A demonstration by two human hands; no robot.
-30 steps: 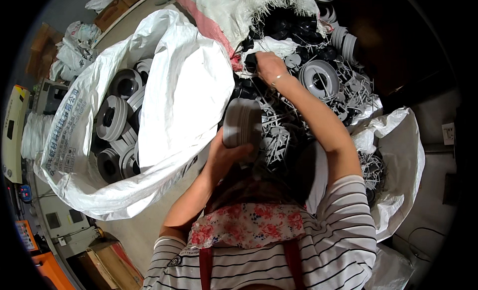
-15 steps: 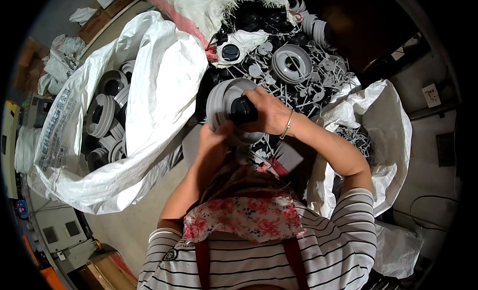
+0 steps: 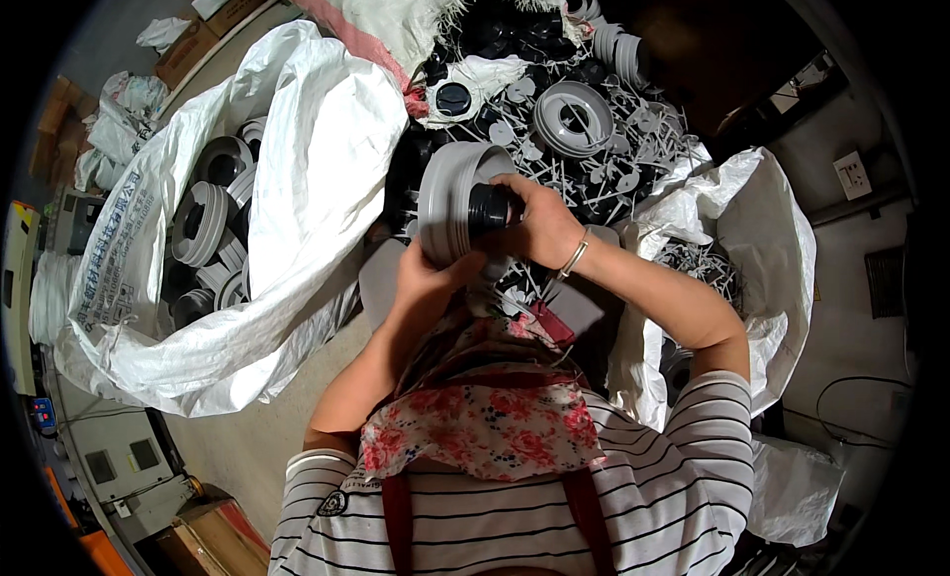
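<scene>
A grey ribbed plastic ring-shaped part (image 3: pixel 450 205) is tilted on its side in front of me. My left hand (image 3: pixel 426 279) grips its lower rim from the left. A round black plastic cap (image 3: pixel 488 209) sits at the opening of the grey part, with my right hand (image 3: pixel 539 225) closed around it. Exactly how far the cap sits inside is hidden by my fingers. Just beyond lies a pile of thin grey plastic sprues (image 3: pixel 643 141) mixed with black pieces, and another grey ringed part (image 3: pixel 574 118) rests on top of it.
To the left a big white woven sack (image 3: pixel 327 150) holds several grey ringed parts (image 3: pixel 201 223). At the right another white sack (image 3: pixel 782 240) contains grey sprues (image 3: pixel 698 269). A sack of black caps (image 3: pixel 505 37) lies open at the back, and stacked grey rings (image 3: pixel 621 53) are beside it.
The grey part has turned so its ribbed side faces left more and its opening faces right. My right hand has rotated with the black cap against it.
</scene>
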